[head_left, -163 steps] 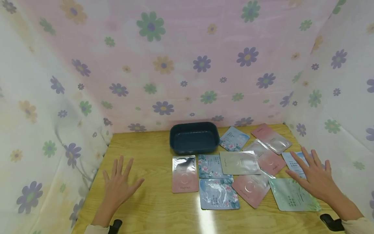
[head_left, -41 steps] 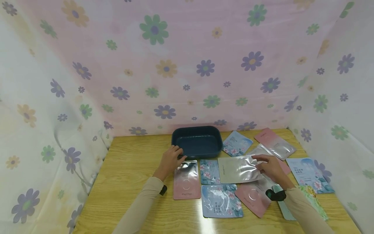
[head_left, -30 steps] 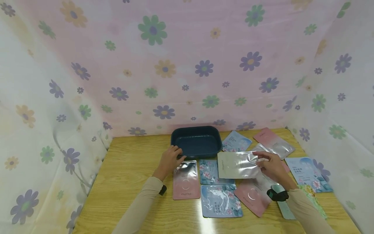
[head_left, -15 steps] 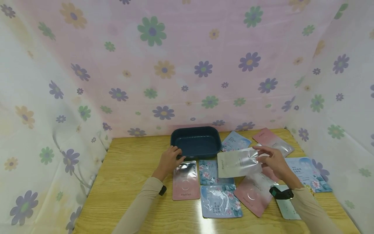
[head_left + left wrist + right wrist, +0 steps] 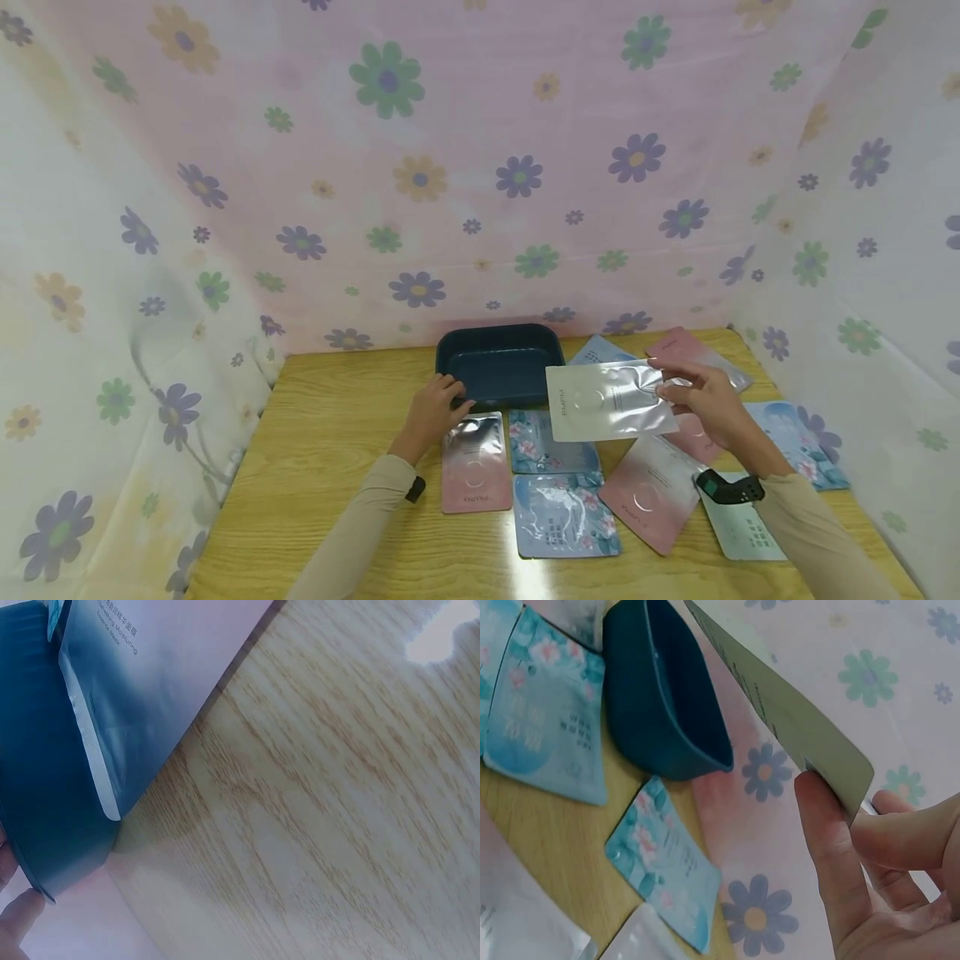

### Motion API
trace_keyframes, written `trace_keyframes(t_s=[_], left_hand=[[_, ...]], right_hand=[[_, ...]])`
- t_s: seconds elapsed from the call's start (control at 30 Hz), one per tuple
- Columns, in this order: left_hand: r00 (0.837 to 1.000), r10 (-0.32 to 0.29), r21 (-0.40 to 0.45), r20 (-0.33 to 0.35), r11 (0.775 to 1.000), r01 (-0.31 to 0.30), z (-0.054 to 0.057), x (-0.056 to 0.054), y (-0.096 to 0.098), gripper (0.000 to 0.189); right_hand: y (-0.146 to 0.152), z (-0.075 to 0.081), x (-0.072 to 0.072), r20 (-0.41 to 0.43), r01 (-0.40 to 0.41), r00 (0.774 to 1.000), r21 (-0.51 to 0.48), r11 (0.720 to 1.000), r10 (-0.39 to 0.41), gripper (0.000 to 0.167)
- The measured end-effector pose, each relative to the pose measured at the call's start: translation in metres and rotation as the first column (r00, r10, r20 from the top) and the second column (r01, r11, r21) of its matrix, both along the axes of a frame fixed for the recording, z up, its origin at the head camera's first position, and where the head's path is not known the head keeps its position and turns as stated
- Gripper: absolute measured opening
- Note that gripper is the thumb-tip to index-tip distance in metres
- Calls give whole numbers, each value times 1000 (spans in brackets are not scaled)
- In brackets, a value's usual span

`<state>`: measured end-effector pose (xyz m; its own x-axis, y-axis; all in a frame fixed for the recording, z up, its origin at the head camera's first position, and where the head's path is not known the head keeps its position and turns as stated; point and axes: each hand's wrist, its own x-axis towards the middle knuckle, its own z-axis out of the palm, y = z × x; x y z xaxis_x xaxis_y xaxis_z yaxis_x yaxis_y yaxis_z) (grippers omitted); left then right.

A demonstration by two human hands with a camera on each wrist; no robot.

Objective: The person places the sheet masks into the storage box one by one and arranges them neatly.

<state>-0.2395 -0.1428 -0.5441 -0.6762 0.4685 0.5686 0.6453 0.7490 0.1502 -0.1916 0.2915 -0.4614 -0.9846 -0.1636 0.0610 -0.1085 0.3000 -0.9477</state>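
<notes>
Standing upright near the far edge of a wooden table (image 5: 337,400), a dark blue tray (image 5: 498,371) turns its opening upward, inner floor in view. A pale silver sachet (image 5: 607,402) is raised clear of the table, its left end overlapping the tray's right side in the head view; whether it lies above the opening cannot be told. Flat on the table lie a blue floral sachet (image 5: 566,521), a tilted pink sachet (image 5: 651,496) and, just in front of the tray, an upright-set pink and silver sachet (image 5: 476,467). The right hand (image 5: 708,404) pinches the raised sachet at its right end, thumb and fingers on opposite faces. The left hand (image 5: 431,417), fingers bent over the rim, grips the tray's near left corner.
</notes>
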Motion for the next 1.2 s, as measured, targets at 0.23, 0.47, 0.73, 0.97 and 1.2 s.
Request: trace_keyframes(t_s=[0.23,0.47,0.73,0.97,1.2], left_hand=[[1000,11,-15,13,1000,-11,1,1,-1,21],[1000,17,-26,16,1000,-16,2,1,-2,20],[999,20,-24,26,1000,-19,2,1,-2,20],[1000,15,-20,12,1000,-15,-2,-1,-1,20],[1000,24,-17,12,1000,-24,-3,-2,-1,20]], right_hand=[[-22,9,-11,-8,-19,1000,-83,996,18,44],[-41,13,-20,-24,-24,1000,-153,988,20,45],[-59,11,-29,19,-27,999,-248,968,32,49],[-74,7,-37,85,-5,996,-250,968,28,47],[-90,1,-54,125,27,992,-255,967,6,44]])
